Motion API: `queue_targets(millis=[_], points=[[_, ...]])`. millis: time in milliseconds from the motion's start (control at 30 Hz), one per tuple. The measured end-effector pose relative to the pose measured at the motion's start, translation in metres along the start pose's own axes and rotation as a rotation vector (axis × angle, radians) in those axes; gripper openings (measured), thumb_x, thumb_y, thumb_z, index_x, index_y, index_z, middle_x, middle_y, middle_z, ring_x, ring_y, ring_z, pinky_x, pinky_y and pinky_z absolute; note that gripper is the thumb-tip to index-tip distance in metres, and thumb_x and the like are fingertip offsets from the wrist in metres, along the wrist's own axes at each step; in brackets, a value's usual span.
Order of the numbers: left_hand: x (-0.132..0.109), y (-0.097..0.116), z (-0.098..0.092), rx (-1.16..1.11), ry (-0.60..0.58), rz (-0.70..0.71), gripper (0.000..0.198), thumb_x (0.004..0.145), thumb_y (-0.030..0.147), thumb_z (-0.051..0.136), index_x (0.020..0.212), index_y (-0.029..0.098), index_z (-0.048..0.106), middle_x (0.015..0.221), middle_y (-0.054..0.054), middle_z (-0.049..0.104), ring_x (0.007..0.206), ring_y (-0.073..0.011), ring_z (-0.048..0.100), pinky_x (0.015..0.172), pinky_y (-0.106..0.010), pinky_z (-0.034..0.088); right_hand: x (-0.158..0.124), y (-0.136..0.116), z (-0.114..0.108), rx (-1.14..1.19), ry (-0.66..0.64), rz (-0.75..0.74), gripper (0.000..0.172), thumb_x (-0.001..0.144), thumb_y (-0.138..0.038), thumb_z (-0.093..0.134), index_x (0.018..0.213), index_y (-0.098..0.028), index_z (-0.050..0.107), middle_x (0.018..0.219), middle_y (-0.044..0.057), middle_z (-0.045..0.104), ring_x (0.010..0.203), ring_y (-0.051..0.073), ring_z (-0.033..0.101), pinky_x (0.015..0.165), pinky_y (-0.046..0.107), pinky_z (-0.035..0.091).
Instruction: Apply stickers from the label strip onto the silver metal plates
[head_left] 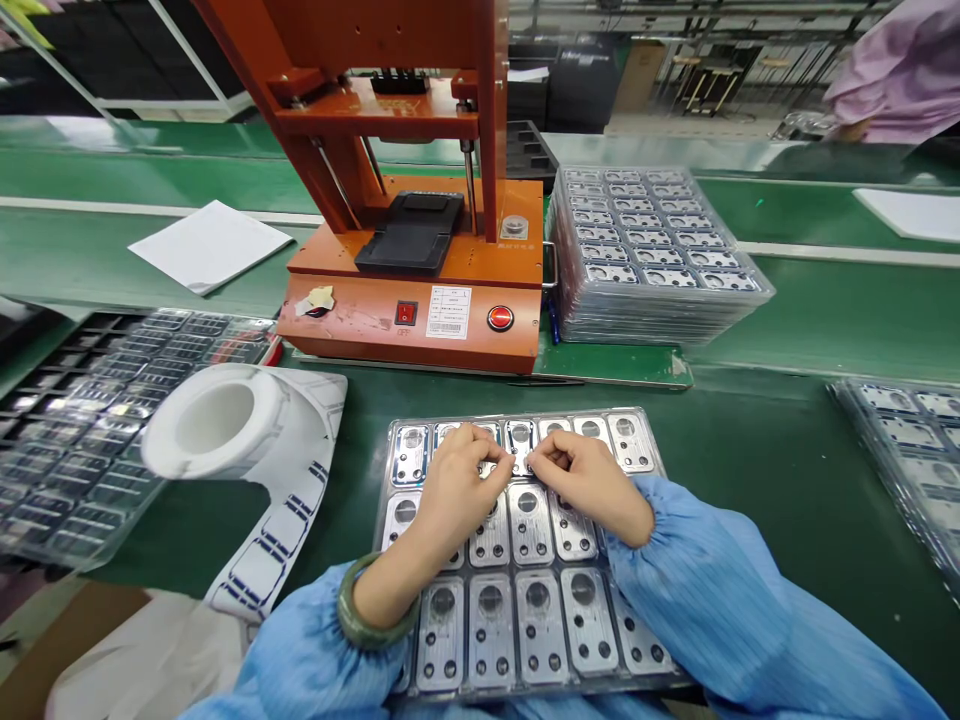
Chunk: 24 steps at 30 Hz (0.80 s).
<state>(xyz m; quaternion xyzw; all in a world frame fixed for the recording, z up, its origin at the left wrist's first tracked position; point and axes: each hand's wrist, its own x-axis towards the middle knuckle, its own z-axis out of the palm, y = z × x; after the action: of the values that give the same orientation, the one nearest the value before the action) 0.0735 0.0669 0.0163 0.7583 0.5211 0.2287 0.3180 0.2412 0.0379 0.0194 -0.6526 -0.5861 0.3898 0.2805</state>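
Observation:
A clear plastic tray (540,690) holding rows of silver metal plates lies in front of me. My left hand (466,478) is over its far row, thumb and index finger pinched together. My right hand (589,482) pinches from the other side, fingertips at the edge of the same plate (520,447). That plate has a dark blue outline, like the plate (411,455) at the far left corner. Anything between my fingertips is too small or hidden to make out. Left of the tray stands a white roll (281,425) whose unwound strip (270,545) carries dark blue outline pieces.
Behind the tray stands an orange press (412,335) with a black fixture (412,232). A stack of filled trays (645,310) is right of it. More trays lie at left (97,440) and right (911,440). Across the bench is a person's pink sleeve (900,70).

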Motion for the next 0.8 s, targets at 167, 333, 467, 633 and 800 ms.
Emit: queue_targets(millis=[167,333,467,633,800], points=[[-0.0006,-0.0003,0.0004,0.004,-0.003,0.008,0.015,0.080,0.022,0.054,0.067,0.020,0.060,0.081,-0.003,0.058,0.086,-0.0199,0.054,0.079,-0.035,0.043,-0.0006,-0.0004,0.0004,-0.027,0.007,-0.014,0.014,0.079,-0.023,0.055,0.066,-0.020,0.062,0.062,-0.002,0.060,0.060,0.015,0.054,0.055,0.025,0.038],[-0.0006,-0.0013,0.0010,0.008,0.011,0.017,0.015,0.081,0.023,0.054,0.068,0.021,0.061,0.082,-0.003,0.058,0.087,-0.0199,0.054,0.079,-0.035,0.042,-0.0013,-0.0012,0.0010,-0.054,0.021,-0.027,0.014,0.079,-0.023,0.055,0.067,-0.020,0.063,0.063,-0.002,0.061,0.061,0.016,0.056,0.056,0.025,0.039],[-0.0010,-0.0014,0.0009,0.003,0.017,0.019,0.015,0.080,0.022,0.055,0.067,0.021,0.061,0.082,-0.003,0.058,0.086,-0.0198,0.054,0.078,-0.034,0.042,-0.0016,-0.0017,0.0008,-0.057,0.025,-0.041,0.014,0.079,-0.022,0.055,0.068,-0.020,0.063,0.063,-0.001,0.061,0.062,0.016,0.056,0.057,0.026,0.040],[-0.0024,-0.0024,0.0007,0.014,0.011,0.030,0.013,0.079,0.022,0.056,0.067,0.021,0.060,0.081,-0.003,0.057,0.087,-0.0203,0.054,0.079,-0.034,0.042,-0.0019,-0.0020,0.0007,-0.076,0.038,-0.050,0.015,0.080,-0.020,0.055,0.068,-0.020,0.063,0.063,-0.002,0.061,0.062,0.016,0.057,0.058,0.026,0.039],[-0.0023,-0.0026,-0.0004,0.027,-0.006,0.042,0.010,0.078,0.021,0.058,0.069,0.021,0.062,0.083,-0.003,0.057,0.089,-0.0204,0.054,0.080,-0.035,0.042,-0.0031,-0.0012,0.0023,-0.109,0.063,-0.093,0.014,0.080,-0.018,0.056,0.068,-0.020,0.063,0.065,-0.001,0.061,0.063,0.016,0.057,0.059,0.026,0.039]])
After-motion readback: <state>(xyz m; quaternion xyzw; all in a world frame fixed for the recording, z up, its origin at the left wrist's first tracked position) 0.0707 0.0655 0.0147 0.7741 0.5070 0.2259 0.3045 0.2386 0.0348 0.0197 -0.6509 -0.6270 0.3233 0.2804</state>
